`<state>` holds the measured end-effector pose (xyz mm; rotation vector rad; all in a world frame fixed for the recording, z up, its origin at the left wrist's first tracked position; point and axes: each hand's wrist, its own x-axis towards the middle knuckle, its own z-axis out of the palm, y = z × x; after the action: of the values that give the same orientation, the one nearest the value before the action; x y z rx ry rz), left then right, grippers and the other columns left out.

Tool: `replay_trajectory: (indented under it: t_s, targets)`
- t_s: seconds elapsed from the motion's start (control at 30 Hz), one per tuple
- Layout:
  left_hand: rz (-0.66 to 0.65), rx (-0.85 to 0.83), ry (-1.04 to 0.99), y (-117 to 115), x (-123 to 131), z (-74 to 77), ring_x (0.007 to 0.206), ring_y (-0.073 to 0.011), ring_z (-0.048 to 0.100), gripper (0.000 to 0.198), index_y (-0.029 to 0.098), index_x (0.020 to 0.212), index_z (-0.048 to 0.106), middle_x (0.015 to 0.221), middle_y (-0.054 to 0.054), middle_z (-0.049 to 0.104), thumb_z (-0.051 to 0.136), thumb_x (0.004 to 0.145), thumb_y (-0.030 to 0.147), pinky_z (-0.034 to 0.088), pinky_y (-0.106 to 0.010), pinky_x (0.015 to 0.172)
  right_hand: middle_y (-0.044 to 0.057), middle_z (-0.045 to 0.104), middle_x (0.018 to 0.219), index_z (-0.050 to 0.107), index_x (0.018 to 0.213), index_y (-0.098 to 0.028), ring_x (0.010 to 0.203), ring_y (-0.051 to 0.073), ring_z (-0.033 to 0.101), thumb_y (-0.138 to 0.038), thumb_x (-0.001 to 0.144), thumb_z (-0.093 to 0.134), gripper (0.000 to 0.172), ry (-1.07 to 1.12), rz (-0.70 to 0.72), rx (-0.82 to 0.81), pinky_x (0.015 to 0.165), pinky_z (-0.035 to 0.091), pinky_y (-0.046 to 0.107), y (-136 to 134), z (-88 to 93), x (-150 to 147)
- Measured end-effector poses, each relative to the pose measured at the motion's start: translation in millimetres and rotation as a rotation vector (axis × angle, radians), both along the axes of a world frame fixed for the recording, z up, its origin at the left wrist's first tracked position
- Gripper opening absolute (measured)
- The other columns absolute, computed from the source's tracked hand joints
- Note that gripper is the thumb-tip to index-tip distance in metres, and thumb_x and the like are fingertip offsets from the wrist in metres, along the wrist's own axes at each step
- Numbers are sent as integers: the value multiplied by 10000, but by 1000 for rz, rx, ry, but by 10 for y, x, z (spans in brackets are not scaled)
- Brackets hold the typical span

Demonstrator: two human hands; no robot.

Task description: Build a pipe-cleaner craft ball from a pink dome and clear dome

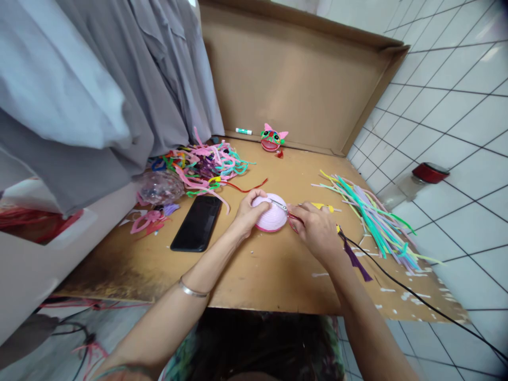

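Note:
My left hand [251, 211] grips the left side of a round lilac disc [270, 218] with ringed ridges and a pink lower edge. Across the top of the disc lie the metal blades of small scissors [281, 205]. My right hand [317, 226] is closed around their red handles, at the disc's right side. Partly hidden behind that hand is a yellow tool [323, 207], with a black cord running off to the lower right. A purple tassel [358, 262] lies on the table just right of my right wrist.
A black phone [196, 223] lies left of my hands. Behind it is a tangled heap of coloured pipe cleaners [210, 161]; a loose bundle [371, 219] lies right. A small animal-face ornament [272, 138] and a glue stick [243, 131] stand by the cardboard backing [286, 74]. Grey cloth [166, 69] hangs left.

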<state>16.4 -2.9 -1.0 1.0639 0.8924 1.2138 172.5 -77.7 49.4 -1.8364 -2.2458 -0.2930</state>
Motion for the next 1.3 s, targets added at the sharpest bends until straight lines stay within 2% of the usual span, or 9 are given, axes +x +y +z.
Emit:
replay_trajectory:
  t_s: [0.27,0.5,0.67,0.87,0.97,1.03,1.17,1.3]
  targets:
    - [23,1,-29,31,-10,-22,592,-106,481,300,203,807,512,672,52,528,646,547,274,365,-199,530,95,695,931,637,1212,-216,768,192,575,-237,968,453,306,-127,12,125,677,253,338,32,-90,-65]
    - [37,-17,-84,64,-32,-21,573,-95,477,302,197,798,507,661,58,522,655,546,274,369,-199,533,94,692,937,644,1195,-232,746,191,581,-265,956,465,300,-90,3,91,683,285,326,80,-121,-123]
    - [26,-36,-125,63,-32,-2,556,-90,479,301,195,786,497,657,58,530,653,537,261,361,-197,524,65,715,918,679,1140,-258,754,194,629,-244,899,528,285,79,16,26,663,362,294,106,-118,-79]
    - [29,-23,-103,57,-18,7,561,-90,472,294,195,782,493,653,57,521,642,538,259,346,-194,523,44,752,980,727,1031,-246,848,209,677,-196,826,568,264,424,40,-4,706,458,283,164,-211,-33]
    - [32,-25,-91,60,-13,6,560,-92,474,295,196,783,494,656,56,524,643,537,261,343,-198,523,36,757,971,724,1050,-246,839,200,678,-190,819,563,288,529,58,-3,718,468,284,178,-250,9]
    - [34,-25,-89,62,-12,4,558,-93,473,300,197,786,495,661,56,530,647,537,265,340,-200,522,50,750,961,716,1078,-239,844,200,667,-202,842,548,292,491,45,46,729,449,293,157,-256,29]
    - [37,-21,-99,63,-8,-7,560,-92,473,304,196,791,496,669,56,537,655,540,262,337,-199,519,71,716,943,702,1103,-242,845,200,624,-232,904,528,265,251,-43,174,722,342,321,46,-215,-8]
    - [42,-4,-85,68,1,-30,569,-93,471,291,194,793,502,664,56,527,645,550,264,342,-196,524,71,691,913,680,1128,-235,802,184,569,-254,934,522,251,67,-49,251,695,259,330,-55,-180,-106]
